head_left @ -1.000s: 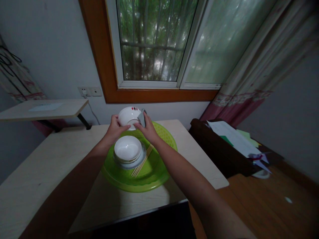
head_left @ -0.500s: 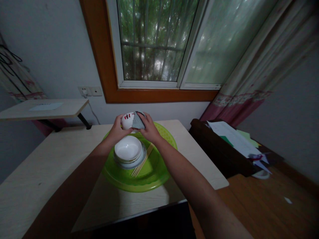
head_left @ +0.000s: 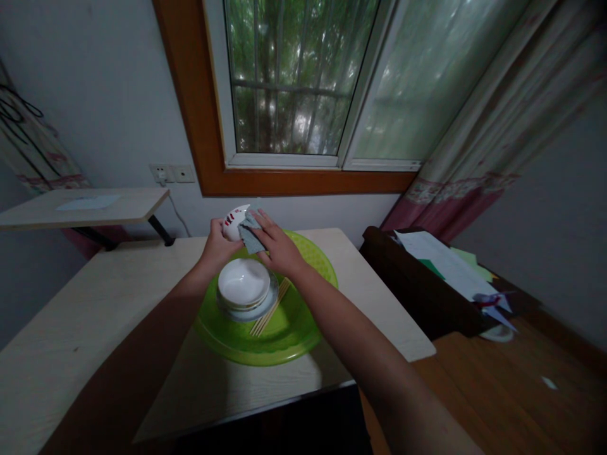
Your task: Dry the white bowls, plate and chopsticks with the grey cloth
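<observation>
My left hand [head_left: 219,245] is closed on a white bowl [head_left: 232,221] with red markings, tilted above the far side of a green basin [head_left: 265,354]. With my right hand [head_left: 279,246] I press a grey-blue cloth [head_left: 251,234] against the bowl's outside; the fingers lie bent over the cloth. Below my hands, stacked white bowls [head_left: 243,281] rest on a pale plate [head_left: 265,309] in the basin. Several wooden chopsticks [head_left: 270,309] lie beside the plate on the right. The bowl's right part is hidden by cloth and fingers.
The basin stands on a light wooden table [head_left: 118,303]. At the left is a small raised shelf [head_left: 128,205] with a sheet of paper [head_left: 89,202]. A window [head_left: 289,95] is behind. On the right, papers [head_left: 436,259] lie on a dark brown piece of furniture [head_left: 403,284].
The bowl has moved slightly left and tilted, with its marked side turned. My right hand and the cloth have shifted over its side, and my right fingers are more stretched out.
</observation>
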`<state>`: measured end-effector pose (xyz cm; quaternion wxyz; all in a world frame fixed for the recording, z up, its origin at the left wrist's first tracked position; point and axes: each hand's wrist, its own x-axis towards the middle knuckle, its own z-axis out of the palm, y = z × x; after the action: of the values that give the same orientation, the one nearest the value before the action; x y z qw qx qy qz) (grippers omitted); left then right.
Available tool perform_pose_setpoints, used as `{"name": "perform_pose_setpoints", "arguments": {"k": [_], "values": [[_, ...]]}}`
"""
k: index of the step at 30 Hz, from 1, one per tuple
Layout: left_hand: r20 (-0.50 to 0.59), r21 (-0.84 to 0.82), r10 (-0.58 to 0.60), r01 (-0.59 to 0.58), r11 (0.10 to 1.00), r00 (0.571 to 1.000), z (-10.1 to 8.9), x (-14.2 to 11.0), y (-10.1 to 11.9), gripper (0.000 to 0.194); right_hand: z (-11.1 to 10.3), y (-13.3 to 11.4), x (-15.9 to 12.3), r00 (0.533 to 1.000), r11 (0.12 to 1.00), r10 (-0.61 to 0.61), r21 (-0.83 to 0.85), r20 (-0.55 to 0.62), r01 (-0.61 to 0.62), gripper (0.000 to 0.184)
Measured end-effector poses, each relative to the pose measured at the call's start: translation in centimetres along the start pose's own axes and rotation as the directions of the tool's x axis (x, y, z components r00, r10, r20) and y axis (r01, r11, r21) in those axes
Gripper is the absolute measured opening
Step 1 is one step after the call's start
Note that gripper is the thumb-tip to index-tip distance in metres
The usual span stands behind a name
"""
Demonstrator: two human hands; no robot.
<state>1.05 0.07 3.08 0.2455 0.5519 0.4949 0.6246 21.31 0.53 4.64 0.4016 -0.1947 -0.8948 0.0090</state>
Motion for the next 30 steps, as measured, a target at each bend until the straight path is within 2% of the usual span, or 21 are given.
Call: {"name": "perform_pose_setpoints", "arguments": {"k": [3,6,11,15,18,21,24,30], "values": [[-0.037,-0.073,-0.005,0.002,0.997,0.999,-0.1,0.2,-0.1,0.069,0.5,0.3,-0.1,0.994,0.996,0.089,0.028,-0.066,-0.087,0.068],[-0.058,-0.103,-0.001,-0.005,0.995,0.998,-0.2,0.5,-0.5,0.068,1.3,1.3,-0.5,0.961,0.969,0.239,0.103,-0.136,-0.226,0.065],[-0.048,-0.100,-0.012,0.007,0.995,0.999,-0.3,0.7,-0.9,0.069,2.1,2.2,-1.0,0.925,0.924,0.356,0.196,-0.133,-0.328,0.063],[-0.031,-0.059,-0.020,0.018,0.998,0.999,-0.2,0.4,-0.6,0.069,1.6,1.3,-0.8,0.942,0.947,0.306,0.140,-0.136,-0.287,0.067],[-0.020,-0.020,-0.026,0.026,0.999,0.999,-0.2,0.4,-0.9,0.070,1.0,0.1,-0.5,0.977,0.984,0.170,0.075,-0.126,-0.161,0.068],[-0.015,-0.045,-0.021,0.021,0.999,1.000,-0.1,0.6,-1.4,0.068,0.5,-0.8,0.0,0.996,0.998,0.051,0.032,-0.069,-0.049,0.058],[-0.016,-0.128,-0.016,0.014,0.992,1.000,0.0,0.8,-1.5,0.066,0.5,-1.2,0.4,0.996,0.998,0.053,0.018,-0.074,-0.052,0.046],[-0.018,-0.254,-0.047,0.041,0.966,0.999,0.1,0.4,-0.2,0.063,0.8,-0.2,0.0,0.970,0.992,0.125,0.031,-0.206,-0.122,0.045]]}}
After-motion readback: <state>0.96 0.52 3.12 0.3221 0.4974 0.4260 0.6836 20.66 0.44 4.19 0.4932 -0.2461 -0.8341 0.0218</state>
